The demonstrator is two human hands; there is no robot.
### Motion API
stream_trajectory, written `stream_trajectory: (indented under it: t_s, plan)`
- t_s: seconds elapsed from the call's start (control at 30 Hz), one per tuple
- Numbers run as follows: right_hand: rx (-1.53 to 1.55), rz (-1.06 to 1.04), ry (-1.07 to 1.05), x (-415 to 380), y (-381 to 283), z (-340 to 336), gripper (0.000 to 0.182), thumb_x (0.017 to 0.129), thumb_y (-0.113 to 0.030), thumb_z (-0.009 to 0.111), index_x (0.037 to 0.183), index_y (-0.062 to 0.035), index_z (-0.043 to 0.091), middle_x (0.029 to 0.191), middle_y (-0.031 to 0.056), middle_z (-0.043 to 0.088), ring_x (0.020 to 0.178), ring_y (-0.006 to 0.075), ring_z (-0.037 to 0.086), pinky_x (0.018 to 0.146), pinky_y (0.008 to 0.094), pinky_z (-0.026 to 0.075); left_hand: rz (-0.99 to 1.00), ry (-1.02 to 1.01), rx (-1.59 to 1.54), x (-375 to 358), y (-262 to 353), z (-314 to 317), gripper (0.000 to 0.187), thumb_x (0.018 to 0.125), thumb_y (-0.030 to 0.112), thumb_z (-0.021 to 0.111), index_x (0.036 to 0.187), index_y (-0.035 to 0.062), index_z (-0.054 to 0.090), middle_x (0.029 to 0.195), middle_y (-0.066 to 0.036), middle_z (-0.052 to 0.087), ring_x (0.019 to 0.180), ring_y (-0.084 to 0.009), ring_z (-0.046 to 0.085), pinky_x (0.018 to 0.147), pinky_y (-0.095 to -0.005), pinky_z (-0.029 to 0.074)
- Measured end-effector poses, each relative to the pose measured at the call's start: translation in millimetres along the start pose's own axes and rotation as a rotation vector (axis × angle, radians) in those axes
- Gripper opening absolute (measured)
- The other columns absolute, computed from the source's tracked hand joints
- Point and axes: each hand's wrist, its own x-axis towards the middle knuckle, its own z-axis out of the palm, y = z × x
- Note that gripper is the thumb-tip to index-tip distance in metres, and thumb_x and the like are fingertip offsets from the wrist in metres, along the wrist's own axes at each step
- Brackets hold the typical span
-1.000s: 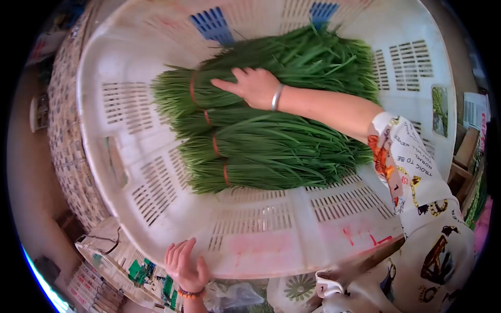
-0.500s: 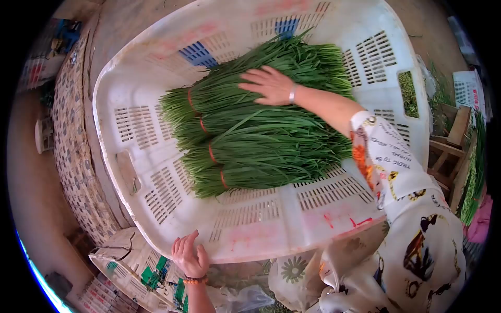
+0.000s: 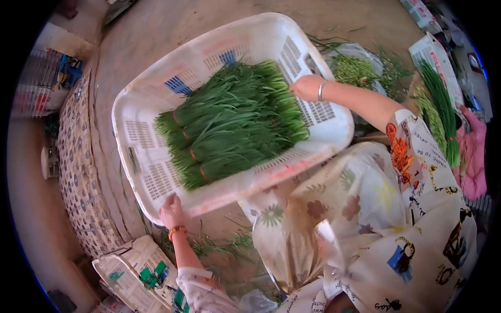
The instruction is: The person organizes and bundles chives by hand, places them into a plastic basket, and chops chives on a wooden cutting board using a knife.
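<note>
A white plastic crate [image 3: 261, 180] with slotted walls stands before me, slightly turned. Side by side in it lie several bundles of garlic chives [image 3: 229, 112], long flat green leaves with red bands near their left ends. My left hand [image 3: 171, 211] is closed on the crate's near rim at its left corner, thumb over the edge. My right hand [image 3: 307, 87] reaches over the right rim, its fingers curled against the pale ends of the chives beside the slotted end wall. What those fingers hold is hidden.
Loose green trimmings [image 3: 355, 71] lie on a plastic sheet beyond the crate's right end. More chives [image 3: 438, 109] lean at the far right, near a pink cloth [image 3: 471, 156]. Another white crate [image 3: 130, 268] sits at lower left. A patterned panel [image 3: 83, 156] runs along the left.
My right hand has left the top of the chives for the crate's right end. The crate appears farther away and turned, while my left hand keeps to its near rim.
</note>
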Motion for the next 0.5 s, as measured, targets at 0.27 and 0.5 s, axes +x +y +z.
stream_trajectory:
  t_s: [0.27, 0.5]
  plan:
    - [0.152, -0.101, 0.116, -100.5, -44.6, -15.9, 0.026, 0.079, -0.019, 0.040, 0.088, -0.0070, 0.061, 0.082, 0.0151, 0.061, 0.078, 0.0306, 0.058, 0.075, 0.0386, 0.044, 0.159, 0.212, -0.721, -79.3, 36.9, 17.4, 0.042, 0.078, 0.019, 0.053, 0.116, 0.0019, 0.047, 0.111, -0.014, 0.052, 0.108, -0.0207, 0.045, 0.092, -0.0340, 0.031]
    - [0.592, -0.354, 0.040, -157.3, -119.2, 31.3, 0.022, 0.076, -0.021, 0.045, 0.088, -0.0114, 0.061, 0.076, 0.0101, 0.061, 0.070, 0.0276, 0.059, 0.067, 0.0359, 0.047, -0.221, 0.279, -0.961, -260.5, -42.0, -90.1, 0.043, 0.082, 0.009, 0.048, 0.122, -0.0030, 0.036, 0.114, -0.015, 0.047, 0.104, -0.0195, 0.045, 0.090, -0.0294, 0.033]
